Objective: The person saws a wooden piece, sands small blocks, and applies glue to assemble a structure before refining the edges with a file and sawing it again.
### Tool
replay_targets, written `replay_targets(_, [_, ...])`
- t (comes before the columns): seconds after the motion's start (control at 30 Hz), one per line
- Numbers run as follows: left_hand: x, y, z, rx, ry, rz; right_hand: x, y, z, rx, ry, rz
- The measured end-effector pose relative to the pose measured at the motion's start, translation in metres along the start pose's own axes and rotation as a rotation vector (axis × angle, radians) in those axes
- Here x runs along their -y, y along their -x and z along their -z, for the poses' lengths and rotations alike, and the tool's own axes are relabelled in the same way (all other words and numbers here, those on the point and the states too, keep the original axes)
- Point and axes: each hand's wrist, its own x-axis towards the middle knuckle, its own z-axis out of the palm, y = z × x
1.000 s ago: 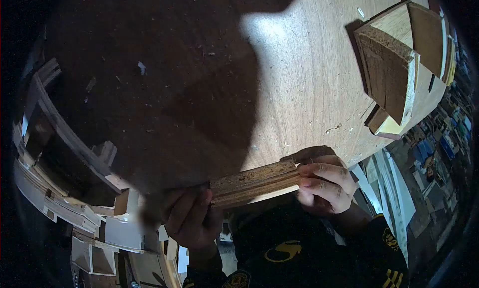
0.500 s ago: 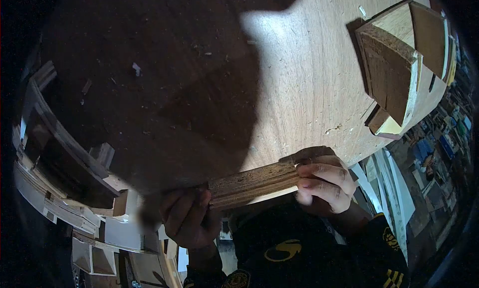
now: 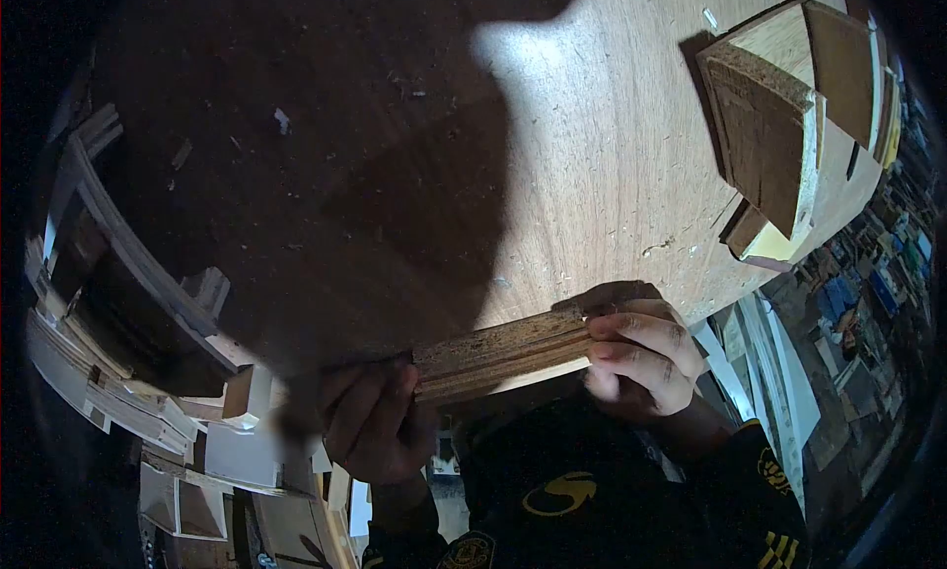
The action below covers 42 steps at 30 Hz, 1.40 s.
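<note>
Board strip [image 3: 501,354] spans between hands; left hand [image 3: 373,426] and right hand [image 3: 638,364] gripping ends.

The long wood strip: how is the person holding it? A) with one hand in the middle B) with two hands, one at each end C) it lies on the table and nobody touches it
B: the left hand grips one end of the wood strip and the right hand grips the other end, at the near edge of the wooden table.
</note>
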Motion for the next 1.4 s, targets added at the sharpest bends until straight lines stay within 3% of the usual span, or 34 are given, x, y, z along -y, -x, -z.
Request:
replay_targets(0.3, [0.001,0.002,-0.002,-0.021,-0.036,0.013,0.009,0.0,0.006,0.073,0.004,-0.126])
replay_targets(0.5, [0.004,-0.002,-0.002,-0.035,0.016,-0.055,0.007,-0.003,0.007,0.13,0.053,-0.053])
replay_targets(1.4, [0.002,0.0,-0.004,-0.048,0.014,-0.022,0.009,-0.002,0.01,0.169,0.032,-0.102])
